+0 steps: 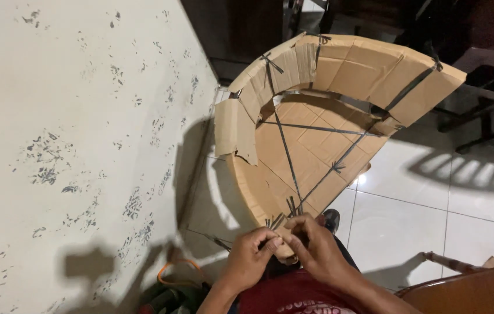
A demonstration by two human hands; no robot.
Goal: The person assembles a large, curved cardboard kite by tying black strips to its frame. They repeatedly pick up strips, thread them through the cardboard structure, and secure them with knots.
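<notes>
Both hands (pixel 284 250) pinch strapped corrugated cardboard (pixel 316 145).

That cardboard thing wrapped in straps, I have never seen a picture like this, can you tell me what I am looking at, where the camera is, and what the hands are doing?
The picture comes from a camera worn on a person's head, looking down past their chest to the floor. There is no machine here, only two bare hands. The large cardboard-wrapped piece is curved, a bit like a chair shape, and stands on the pale tiled floor beside a speckled wall. Dark plastic straps cross over the cardboard and meet near its lower edge. There the left hand and the right hand both pinch the strap ends, fingers close together. At the bottom lies an orange cable, and at the lower right is part of a wooden chair. Dark furniture stands further back.
</notes>
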